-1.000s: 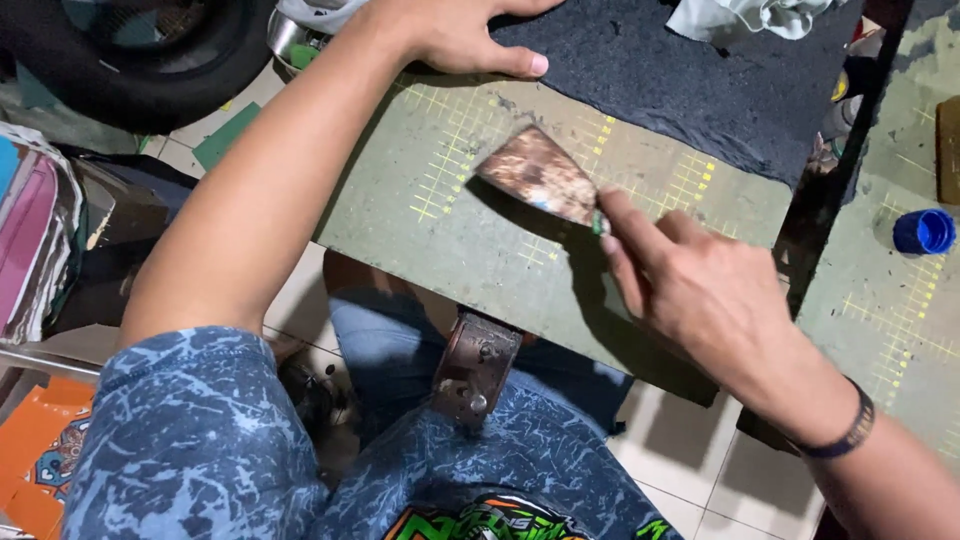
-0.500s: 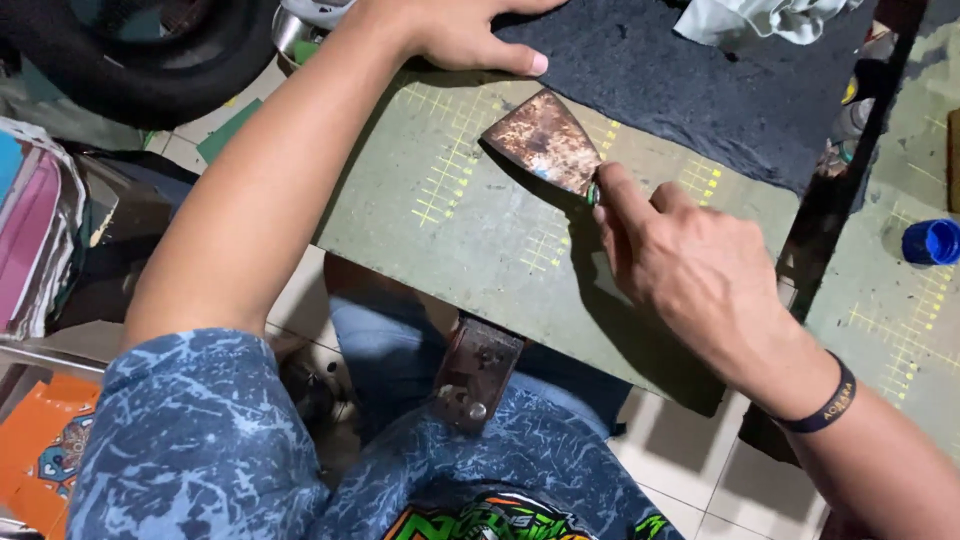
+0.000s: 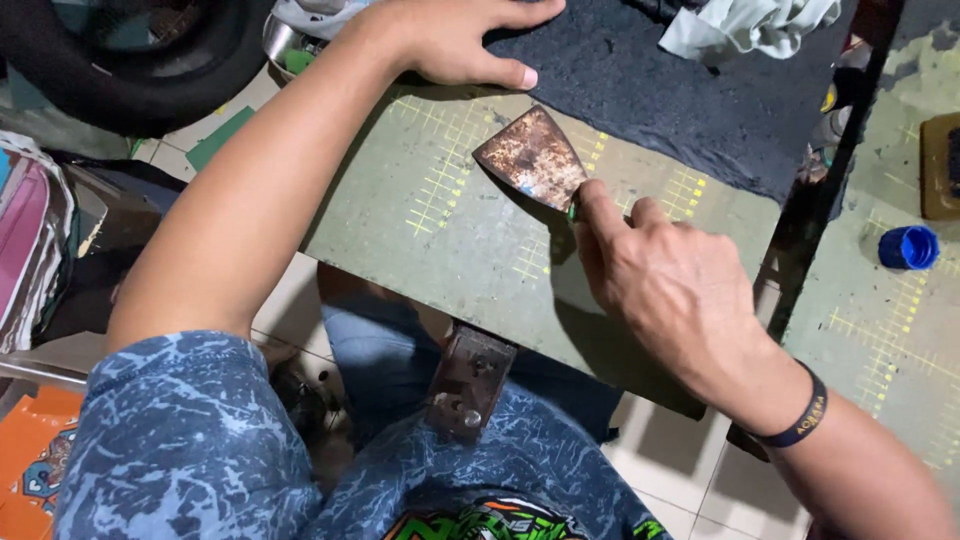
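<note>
My right hand (image 3: pixel 668 285) grips the handle of a rusty flat scraper (image 3: pixel 532 158), index finger laid along it. The wide blade lies low on the green cutting mat (image 3: pixel 440 250), its edge close to the near border of a black sheet (image 3: pixel 690 100). My left hand (image 3: pixel 455 38) presses flat on the black sheet at the top, thumb near the sheet's edge, just above the blade.
A pale crumpled cloth (image 3: pixel 750 25) lies on the black sheet at the back. A blue bottle cap (image 3: pixel 908 247) sits on a second green mat at right. A tyre (image 3: pixel 130 60) lies at the upper left, and a metal block (image 3: pixel 468 380) rests on my lap.
My right hand has pushed the scraper up and away across the mat, from the mat's middle to the black sheet's near edge. My left hand stays pressed on the sheet.
</note>
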